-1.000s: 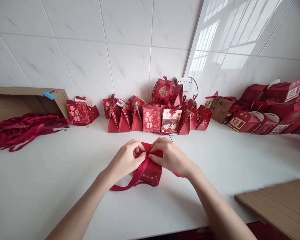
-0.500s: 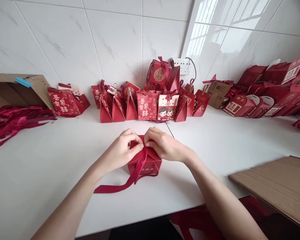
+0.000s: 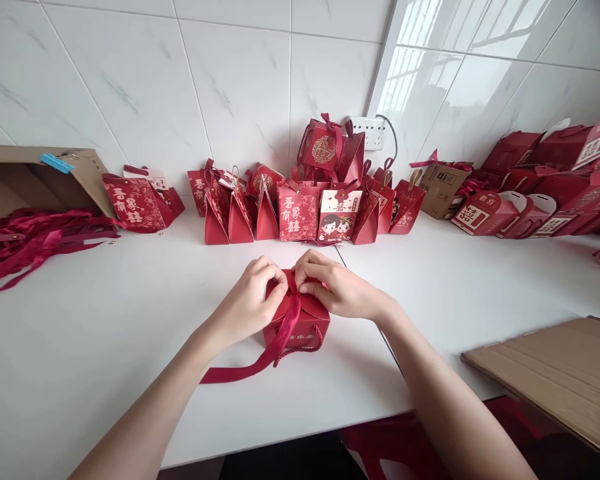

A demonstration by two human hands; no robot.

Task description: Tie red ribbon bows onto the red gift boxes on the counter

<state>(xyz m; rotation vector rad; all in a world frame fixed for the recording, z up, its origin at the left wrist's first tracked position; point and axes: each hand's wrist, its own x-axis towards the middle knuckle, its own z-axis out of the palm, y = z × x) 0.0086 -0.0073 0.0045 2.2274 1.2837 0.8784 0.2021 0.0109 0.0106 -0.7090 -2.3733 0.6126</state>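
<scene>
Pinching the ribbon (image 3: 284, 338) atop a red box (image 3: 307, 325) just below centre frame, left hand (image 3: 253, 293) and right hand (image 3: 334, 285) have their fingers closed on it.

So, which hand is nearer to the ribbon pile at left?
Left. The left hand is at the top of the front red box, right of the ribbon pile; the right hand is beside it, farther right.

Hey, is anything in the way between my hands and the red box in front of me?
Nothing visible stands in the way. Your left hand and right hand are at the top of the red box, fingertips pinched at the ribbon, whose tail runs down its front.
</scene>
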